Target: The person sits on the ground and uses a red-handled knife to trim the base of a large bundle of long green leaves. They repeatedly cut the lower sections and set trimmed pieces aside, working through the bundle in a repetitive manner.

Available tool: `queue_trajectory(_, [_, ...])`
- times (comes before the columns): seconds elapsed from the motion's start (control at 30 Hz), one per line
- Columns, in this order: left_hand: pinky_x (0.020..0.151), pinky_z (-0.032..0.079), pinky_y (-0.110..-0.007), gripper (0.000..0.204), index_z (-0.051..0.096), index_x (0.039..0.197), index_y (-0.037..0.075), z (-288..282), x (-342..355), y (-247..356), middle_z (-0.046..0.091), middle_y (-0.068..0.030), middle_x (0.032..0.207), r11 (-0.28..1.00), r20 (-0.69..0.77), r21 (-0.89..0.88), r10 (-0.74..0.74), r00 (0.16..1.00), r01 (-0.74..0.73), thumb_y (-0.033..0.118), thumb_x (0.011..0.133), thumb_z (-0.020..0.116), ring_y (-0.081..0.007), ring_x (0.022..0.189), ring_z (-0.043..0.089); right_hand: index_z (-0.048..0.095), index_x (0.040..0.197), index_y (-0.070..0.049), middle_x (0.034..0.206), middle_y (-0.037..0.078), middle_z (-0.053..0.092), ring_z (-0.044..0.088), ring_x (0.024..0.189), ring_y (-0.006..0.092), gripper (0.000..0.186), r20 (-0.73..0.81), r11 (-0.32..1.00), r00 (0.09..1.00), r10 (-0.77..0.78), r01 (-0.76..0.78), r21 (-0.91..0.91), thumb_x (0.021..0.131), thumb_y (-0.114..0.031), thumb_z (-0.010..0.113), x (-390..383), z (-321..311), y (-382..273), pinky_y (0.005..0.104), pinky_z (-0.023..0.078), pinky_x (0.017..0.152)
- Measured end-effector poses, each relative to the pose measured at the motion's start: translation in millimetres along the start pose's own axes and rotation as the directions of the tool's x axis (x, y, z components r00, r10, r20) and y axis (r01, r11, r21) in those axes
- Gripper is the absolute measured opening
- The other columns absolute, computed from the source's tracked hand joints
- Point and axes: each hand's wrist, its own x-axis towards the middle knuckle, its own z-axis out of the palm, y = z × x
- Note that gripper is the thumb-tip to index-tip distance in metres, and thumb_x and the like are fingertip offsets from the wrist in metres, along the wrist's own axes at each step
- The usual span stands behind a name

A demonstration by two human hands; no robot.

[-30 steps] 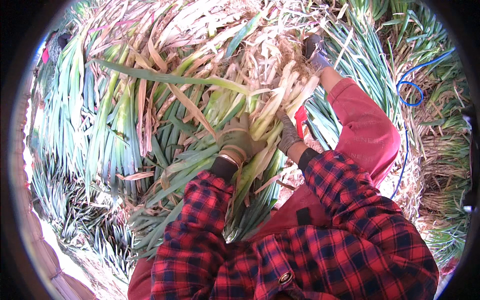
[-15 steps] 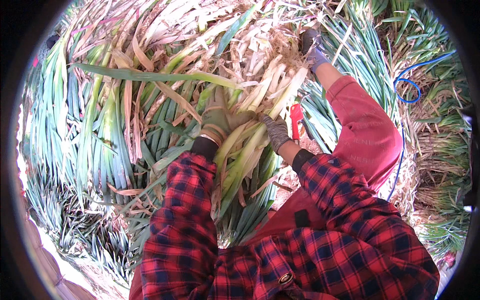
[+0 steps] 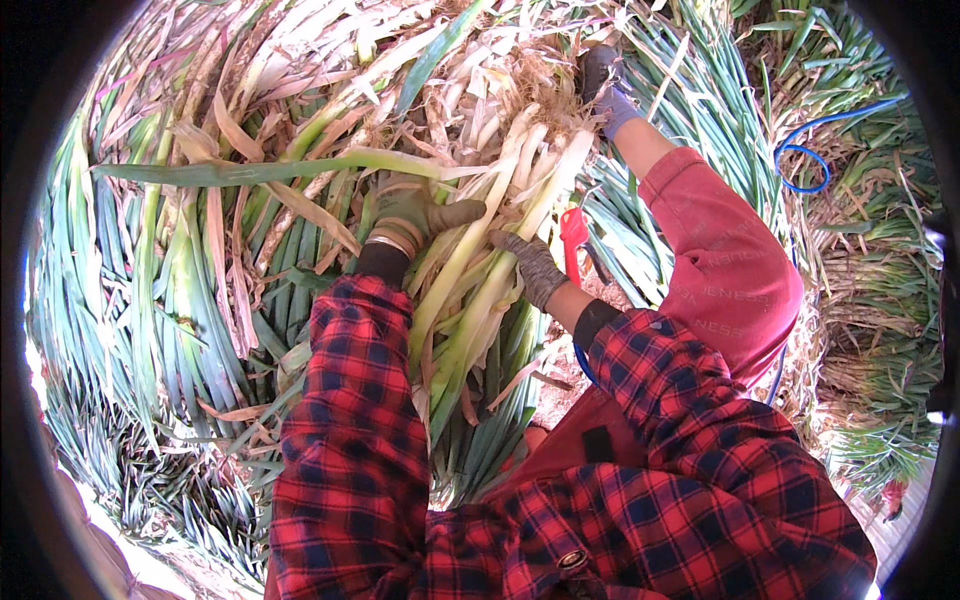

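A loose bundle of leeks lies before me, with pale yellow-green stalks and roots at the far end. At the bundle's left side is my left hand, in a grey-green glove. Its thumb is spread out over the stalks, and its fingers point away from me, partly under a long green leaf. On the right side, my right hand in a dark grey glove grips the bundle's edge. Its thumb lies across the stalks, while the other fingers are mostly hidden.
A red-handled tool lies just right of the bundle. My outstretched leg in red trousers and my shod foot are beyond it. More leeks and dry leaves pile up at left. A blue cord curls over stacked leeks at right.
The view has shifted, so the pile appears a little further left. My left thumb has drawn back from my right hand, leaving a small gap between them over the stalks.
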Motion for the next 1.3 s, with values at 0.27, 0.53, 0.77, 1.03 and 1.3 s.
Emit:
queue_trajectory(0.27, [0.100, 0.041, -0.038, 0.112, 0.062, 0.119, -0.005, -6.6, 34.5, 25.1, 0.058, -0.0272, 0.126, 0.986, 0.305, -0.027, -0.149, 0.941, 0.164, 0.081, 0.048, 0.069, -0.0349, 0.118, 0.056, 0.061, 0.111, -0.007, 0.100, 0.006, 0.064, 0.064, 0.084, 0.0214, 0.039, -0.025, 0.998, 1.000, 0.014, -0.012, 0.053, 0.078, -0.019, 0.078, 5.2, -3.4, 1.0, 0.0364, 0.056, 0.072])
queue_trajectory(0.53, [0.105, 0.039, -0.037, 0.103, 0.060, 0.126, 0.004, -8.4, 78.1, 21.8, 0.057, -0.0201, 0.131, 0.985, 0.433, -0.045, -0.130, 0.892, 0.165, 0.085, 0.062, 0.057, -0.0328, 0.121, 0.055, 0.058, 0.117, -0.006, 0.097, 0.008, 0.066, 0.065, 0.083, 0.0224, 0.041, 0.057, 0.994, 0.998, 0.037, -0.042, 0.099, 0.082, -0.021, 0.073, 7.7, -12.6, -9.5, 0.0371, 0.057, 0.071])
queue_trajectory(0.77, [0.104, 0.041, -0.035, 0.097, 0.058, 0.130, 0.007, 15.4, 79.9, -6.9, 0.055, -0.0173, 0.135, 0.978, 0.363, -0.097, -0.137, 0.922, 0.184, 0.079, 0.065, 0.062, -0.0280, 0.122, 0.054, 0.062, 0.115, -0.007, 0.097, 0.006, 0.065, 0.063, 0.083, 0.0195, 0.039, 0.035, 1.000, 0.999, -0.021, 0.021, 0.004, 0.086, -0.031, 0.070, 7.3, -5.6, -5.1, 0.0341, 0.054, 0.075])
queue_trajectory(1.03, [0.110, 0.034, -0.035, 0.097, 0.037, 0.141, -0.002, 38.3, 37.4, 40.4, 0.048, -0.0229, 0.137, 0.994, 0.316, 0.027, 0.089, 0.945, -0.103, 0.059, 0.072, 0.069, -0.0282, 0.128, 0.046, 0.056, 0.123, -0.011, 0.115, 0.012, 0.064, 0.060, 0.102, 0.0270, 0.057, -0.088, 0.991, 0.996, 0.014, -0.002, 0.136, 0.088, -0.056, 0.060, -6.9, -22.7, -5.4, 0.0424, 0.051, 0.090])
queue_trajectory(1.3, [0.097, 0.043, -0.036, 0.072, 0.061, 0.119, 0.005, 34.4, 12.6, 18.2, 0.064, -0.0119, 0.117, 0.782, 0.266, -0.619, 0.121, 0.956, 0.073, 0.050, 0.067, 0.080, -0.0240, 0.105, 0.059, 0.058, 0.120, -0.010, 0.114, 0.013, 0.063, 0.060, 0.102, 0.0306, 0.039, -0.167, 0.961, 0.975, 0.148, -0.102, 0.256, 0.090, -0.035, 0.063, 1.2, -18.7, 1.0, 0.0447, 0.050, 0.092])
